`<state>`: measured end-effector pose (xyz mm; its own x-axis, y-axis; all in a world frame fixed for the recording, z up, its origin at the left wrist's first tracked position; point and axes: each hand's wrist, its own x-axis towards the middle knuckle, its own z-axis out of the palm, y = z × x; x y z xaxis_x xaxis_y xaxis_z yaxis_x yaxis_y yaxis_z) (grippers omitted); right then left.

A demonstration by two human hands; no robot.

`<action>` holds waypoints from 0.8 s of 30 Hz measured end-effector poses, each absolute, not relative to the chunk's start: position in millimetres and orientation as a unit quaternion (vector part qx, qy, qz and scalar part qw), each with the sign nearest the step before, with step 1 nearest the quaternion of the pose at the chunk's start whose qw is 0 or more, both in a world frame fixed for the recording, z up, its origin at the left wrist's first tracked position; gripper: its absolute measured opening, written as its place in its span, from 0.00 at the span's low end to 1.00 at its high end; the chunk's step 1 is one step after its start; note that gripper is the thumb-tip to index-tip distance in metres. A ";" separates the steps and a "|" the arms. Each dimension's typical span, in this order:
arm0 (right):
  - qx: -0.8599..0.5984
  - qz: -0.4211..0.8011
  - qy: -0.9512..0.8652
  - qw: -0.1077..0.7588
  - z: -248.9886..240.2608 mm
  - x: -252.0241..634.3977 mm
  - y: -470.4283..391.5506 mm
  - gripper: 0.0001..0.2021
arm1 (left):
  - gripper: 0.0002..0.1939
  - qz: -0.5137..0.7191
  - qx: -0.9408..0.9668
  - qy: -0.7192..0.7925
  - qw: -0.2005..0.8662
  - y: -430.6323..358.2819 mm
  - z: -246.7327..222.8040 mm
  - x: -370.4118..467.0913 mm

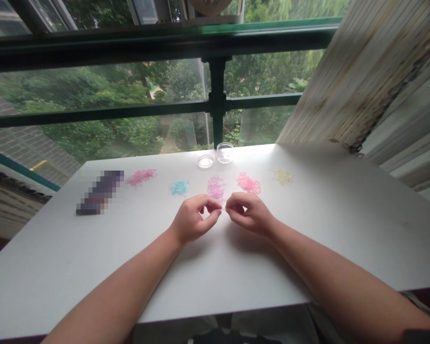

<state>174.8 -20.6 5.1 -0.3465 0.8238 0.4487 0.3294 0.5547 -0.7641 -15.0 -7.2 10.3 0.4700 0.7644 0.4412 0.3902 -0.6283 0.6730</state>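
Observation:
My left hand (197,217) and my right hand (252,212) meet over the middle of the table, fingertips a small gap apart. Each pinches one end of a thin yellow rubber band (223,208), stretched short between them. Just beyond the fingers lies a pile of purple-pink rubber bands (216,186), its near edge close to my fingertips. To its right is a coral-pink pile (249,183), then a loose yellow pile (283,176). A teal pile (179,187) and another pink pile (141,177) spread out on the left.
A clear round container (225,153) and a clear shallow lid or dish (205,162) stand at the back edge of the white table (329,248). A dark, pixelated oblong object (102,193) lies at the left. Behind are a green-railed window (218,95) and a curtain (318,86).

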 end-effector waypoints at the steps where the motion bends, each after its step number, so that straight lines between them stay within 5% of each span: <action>1: -0.374 0.288 -0.768 0.433 5.2 174.8 -20.7 0.05 | 0.04 0.375 0.820 0.353 0.250 -7.1 10.4 -15.0; 24: -0.356 0.448 -0.671 0.472 2.2 168.6 -18.8 0.03 | 0.03 0.353 0.829 0.352 0.255 -6.5 11.9 -14.5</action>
